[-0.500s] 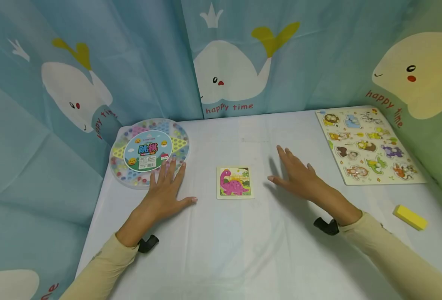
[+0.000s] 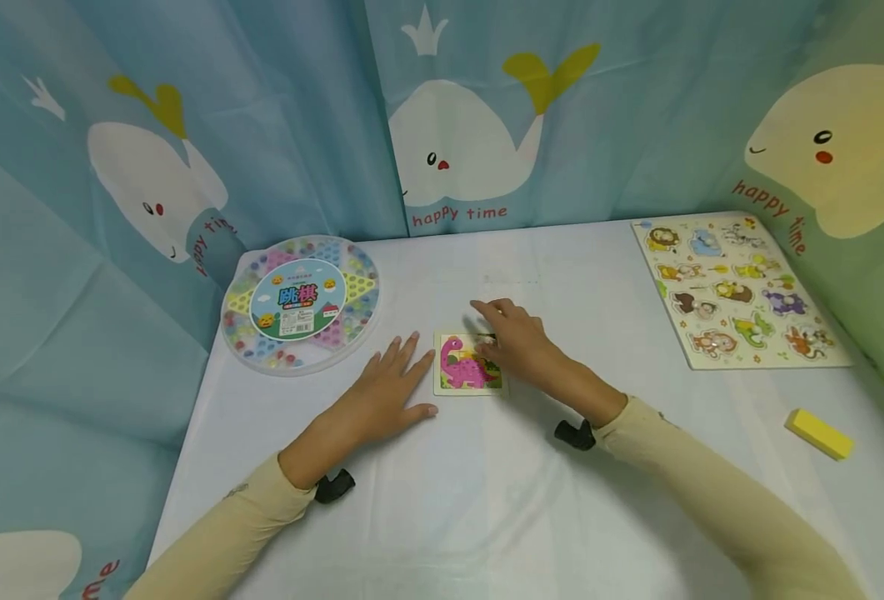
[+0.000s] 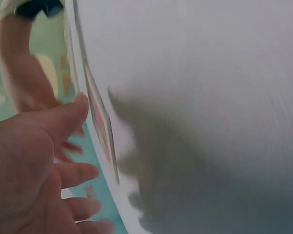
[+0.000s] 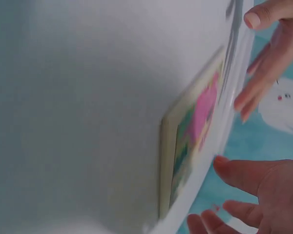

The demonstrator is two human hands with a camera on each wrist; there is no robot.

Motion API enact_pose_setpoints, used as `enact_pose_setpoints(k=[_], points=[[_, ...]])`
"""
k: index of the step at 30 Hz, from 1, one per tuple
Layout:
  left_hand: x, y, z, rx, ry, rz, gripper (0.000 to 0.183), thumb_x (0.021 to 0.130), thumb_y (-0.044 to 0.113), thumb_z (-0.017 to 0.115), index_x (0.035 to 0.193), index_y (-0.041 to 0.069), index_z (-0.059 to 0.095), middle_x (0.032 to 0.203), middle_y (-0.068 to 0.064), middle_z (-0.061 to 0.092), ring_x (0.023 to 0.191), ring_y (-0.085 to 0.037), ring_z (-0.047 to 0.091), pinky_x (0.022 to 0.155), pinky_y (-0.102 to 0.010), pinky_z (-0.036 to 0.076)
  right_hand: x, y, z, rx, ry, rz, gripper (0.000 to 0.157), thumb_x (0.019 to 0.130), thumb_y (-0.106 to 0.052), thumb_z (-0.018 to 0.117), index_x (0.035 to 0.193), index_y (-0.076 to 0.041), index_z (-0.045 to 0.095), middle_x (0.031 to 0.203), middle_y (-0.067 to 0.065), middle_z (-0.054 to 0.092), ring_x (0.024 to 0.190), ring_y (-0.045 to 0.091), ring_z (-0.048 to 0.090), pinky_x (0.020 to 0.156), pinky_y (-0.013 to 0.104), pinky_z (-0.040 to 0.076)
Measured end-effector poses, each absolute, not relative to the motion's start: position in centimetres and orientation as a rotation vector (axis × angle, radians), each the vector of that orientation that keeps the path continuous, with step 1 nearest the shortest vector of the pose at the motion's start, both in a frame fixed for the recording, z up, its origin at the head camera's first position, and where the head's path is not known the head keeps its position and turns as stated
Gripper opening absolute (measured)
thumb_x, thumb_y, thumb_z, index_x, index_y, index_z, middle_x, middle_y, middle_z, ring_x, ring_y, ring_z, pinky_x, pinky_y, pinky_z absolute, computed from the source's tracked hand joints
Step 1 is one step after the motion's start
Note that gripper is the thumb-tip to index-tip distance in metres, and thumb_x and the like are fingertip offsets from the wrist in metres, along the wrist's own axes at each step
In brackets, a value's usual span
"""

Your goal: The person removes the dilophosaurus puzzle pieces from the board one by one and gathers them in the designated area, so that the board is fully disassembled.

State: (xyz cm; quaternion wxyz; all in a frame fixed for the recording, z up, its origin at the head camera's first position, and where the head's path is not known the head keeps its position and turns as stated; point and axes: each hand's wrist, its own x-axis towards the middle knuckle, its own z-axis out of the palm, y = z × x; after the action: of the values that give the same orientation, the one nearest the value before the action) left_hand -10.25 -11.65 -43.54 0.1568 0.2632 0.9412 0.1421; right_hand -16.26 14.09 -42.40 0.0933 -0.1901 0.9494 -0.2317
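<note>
A small square jigsaw puzzle (image 2: pixel 466 380) with a pink dinosaur lies flat on the white table, its pieces sitting in a pale frame. Just left of the frame is my left hand (image 2: pixel 382 400), fingers spread and holding nothing; its fingertips come close to the puzzle's left edge. My right hand (image 2: pixel 522 346) is over the upper right corner of the puzzle, covering part of the picture, with its index finger pointing out beyond the frame. In the right wrist view, that hand (image 4: pixel 276 192) has loosely bent fingers above the puzzle (image 4: pixel 200 119) and nothing in its grip.
A round Chinese checkers set (image 2: pixel 359 321) with coloured marbles lies at the back left. A wooden animal peg puzzle board (image 2: pixel 719 312) is at the back right, with a yellow block (image 2: pixel 820 433) in front of it. A whale-print curtain (image 2: pixel 299 125) hangs behind the table.
Both hands have moved inward to the dinosaur puzzle. The left went right, off the checkers set's edge; the right went left and now overlaps the puzzle's corner. The puzzle has stayed in place.
</note>
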Motion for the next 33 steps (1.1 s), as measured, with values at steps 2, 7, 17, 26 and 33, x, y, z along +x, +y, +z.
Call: enact_pose_setpoints(k=[2,7,17,26,33], points=[[-10.0,-10.9,-43.6,0.783,2.668,0.38,0.083,0.104,0.054,0.062,0.168,0.013,0.028,0.177,-0.017,0.007,0.162,-0.043,0.01,0.127,-0.063,0.019,-16.2,12.9,-42.6,-0.598,2.811,-0.658,0.072,0.098,-0.019,0.077,0.161,-0.012,0.042,0.15,0.019,0.052,0.134,0.04,0.054,0.103,0.058,0.043],[-9.2,-9.8,-43.5,0.802,2.639,0.359,0.076,0.105,0.051,0.061,0.166,0.011,0.035,0.176,-0.02,0.014,0.161,-0.045,0.017,0.126,-0.06,0.025,-16.1,11.0,-43.2,-0.693,2.795,-0.552,0.066,0.099,-0.02,0.076,0.158,-0.012,0.047,0.148,0.016,0.056,0.131,0.038,0.058,0.101,0.058,0.047],[-8.9,-9.8,-43.4,0.766,2.638,0.34,0.075,0.106,0.048,0.061,0.167,0.014,0.034,0.174,-0.021,0.022,0.16,-0.043,0.022,0.126,-0.059,0.027,-15.6,10.5,-43.6,-0.808,2.824,-0.491,0.062,0.099,-0.018,0.076,0.155,-0.009,0.05,0.141,0.014,0.063,0.131,0.036,0.059,0.103,0.06,0.047],[-8.9,-10.1,-43.9,0.803,2.661,0.36,0.074,0.106,0.046,0.063,0.166,0.013,0.035,0.173,-0.022,0.024,0.159,-0.045,0.025,0.124,-0.061,0.031,-15.2,10.4,-43.5,-0.872,2.867,-0.472,0.066,0.097,-0.017,0.079,0.156,-0.007,0.051,0.136,0.013,0.071,0.126,0.036,0.065,0.105,0.059,0.048],[-8.9,-10.0,-43.9,0.799,2.656,0.357,0.073,0.106,0.045,0.062,0.165,0.012,0.036,0.173,-0.022,0.024,0.159,-0.045,0.025,0.124,-0.061,0.031,-15.4,10.2,-43.1,-0.917,2.862,-0.406,0.063,0.096,-0.014,0.079,0.153,-0.002,0.053,0.136,0.017,0.069,0.125,0.037,0.065,0.103,0.057,0.052]])
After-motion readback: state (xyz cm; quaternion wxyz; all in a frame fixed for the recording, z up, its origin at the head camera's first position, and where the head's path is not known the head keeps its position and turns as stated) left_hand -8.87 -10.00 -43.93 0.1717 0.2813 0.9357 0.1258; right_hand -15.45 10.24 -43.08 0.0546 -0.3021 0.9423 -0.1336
